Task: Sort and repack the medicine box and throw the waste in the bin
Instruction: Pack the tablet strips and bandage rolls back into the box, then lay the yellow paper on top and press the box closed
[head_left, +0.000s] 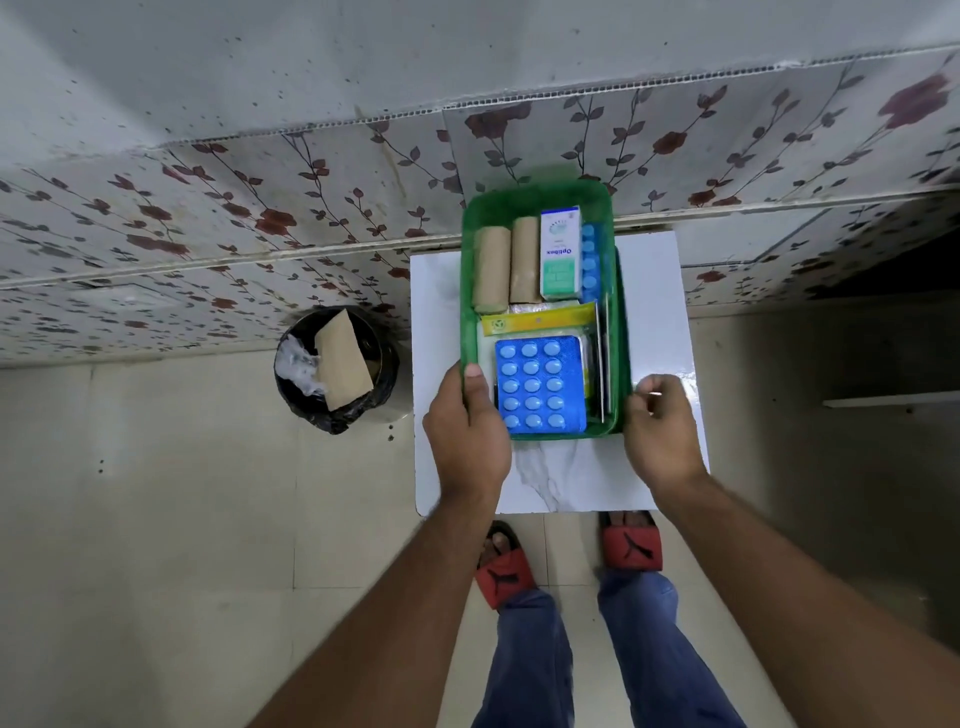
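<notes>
Green plastic box (540, 200): sitting on white marble-look stand (571, 478), far end overhanging toward floral wall; serving as landmark below.
Left hand (467, 431): gripping near-left wall of box, thumb hooked over rim and pressing inside, fingers hidden underneath, so clamping the wall.
Right hand (660, 426): touching near-right corner of box, fingers curled narrow; pinching rim or just resting against it — cannot tell.
Blue blister sheet (540, 384): lying flat on top at near end of box, between both hands.
Yellow-headed packet (537, 322): tucked under blister sheet, mid-box.
White-green carton (560, 254): lying at far end of box, right of centre.
Tan rolls (506, 267): two, lying side by side at far-left end of box, touching carton.
Blue strip (588, 262): standing on edge against right wall of box, beside carton.
Bin (384, 384): black-lined, standing on floor left of box, well apart; brown envelope (340, 366) and white crumpled waste sticking out.
Handling: looking light, thin plastic walls likely flexing; contents loose, probably sliding if tilted; blisters crushable.
Hold advice: taking both long walls near the rim, keeping level, not squeezing inward.
Progress guess: appearing packed, waste binned; final positioning likely.
</notes>
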